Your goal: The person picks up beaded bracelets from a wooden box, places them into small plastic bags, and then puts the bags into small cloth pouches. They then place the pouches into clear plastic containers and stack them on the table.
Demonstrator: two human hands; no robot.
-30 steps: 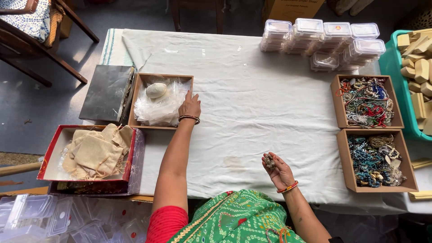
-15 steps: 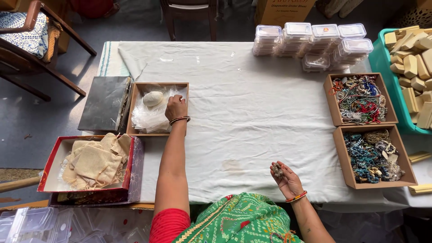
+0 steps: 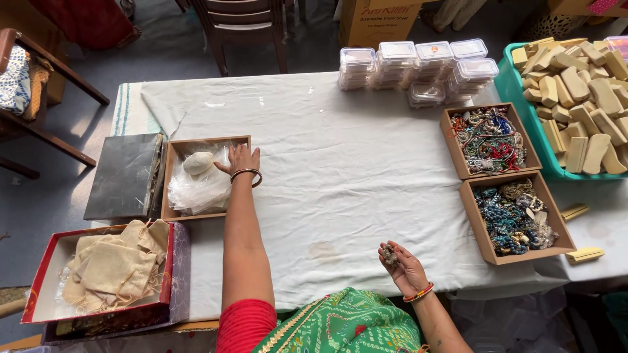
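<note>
Left hand (image 3: 241, 160) still at the brown box (image 3: 174, 148), right hand (image 3: 402, 265) drawn slightly nearer the body

Red sleeve, green patterned garment, wrist bangles

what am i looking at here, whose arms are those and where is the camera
No machine here: the camera sits on a person's head and looks straight down, so the two arms rising from the bottom edge are that person's own. The surface is a table under a white cloth. The left hand reaches into a cardboard box of clear plastic bags, near a pale oval lump. The right hand lies palm up, holding a small beaded piece. On the right stand two boxes of bead jewellery, with a teal crate of wooden blocks beside them. At the far edge are stacked clear lidded containers. Lower left is a red box of cloth pouches.
</note>
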